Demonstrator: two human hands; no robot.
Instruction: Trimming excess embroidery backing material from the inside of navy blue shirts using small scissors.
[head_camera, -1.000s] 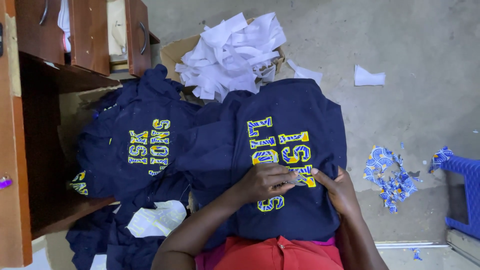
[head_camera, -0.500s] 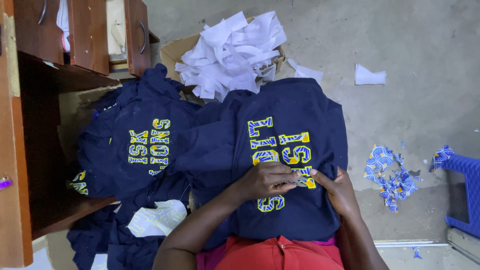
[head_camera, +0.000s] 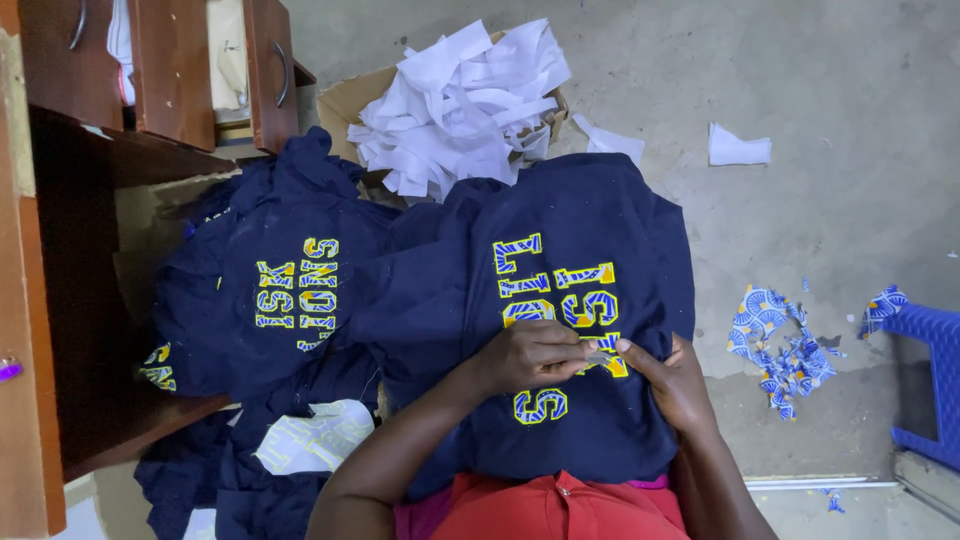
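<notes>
A navy shirt (head_camera: 600, 230) with yellow and blue patterned letters lies spread over my lap. My left hand (head_camera: 535, 355) rests on the lettering with its fingers curled, pinching the cloth at one letter. My right hand (head_camera: 672, 385) grips the same spot from the right, thumb towards the left hand. A small grey object (head_camera: 598, 357) shows between the fingertips of both hands; I cannot tell which hand holds it. Part of the lettering is hidden under the hands.
A pile of similar navy shirts (head_camera: 280, 290) lies to the left, against a brown wooden cabinet (head_camera: 90, 90). A cardboard box of white paper scraps (head_camera: 460, 100) stands behind. Blue patterned cloth scraps (head_camera: 780, 350) litter the concrete floor; a blue plastic crate (head_camera: 930, 380) is at the right edge.
</notes>
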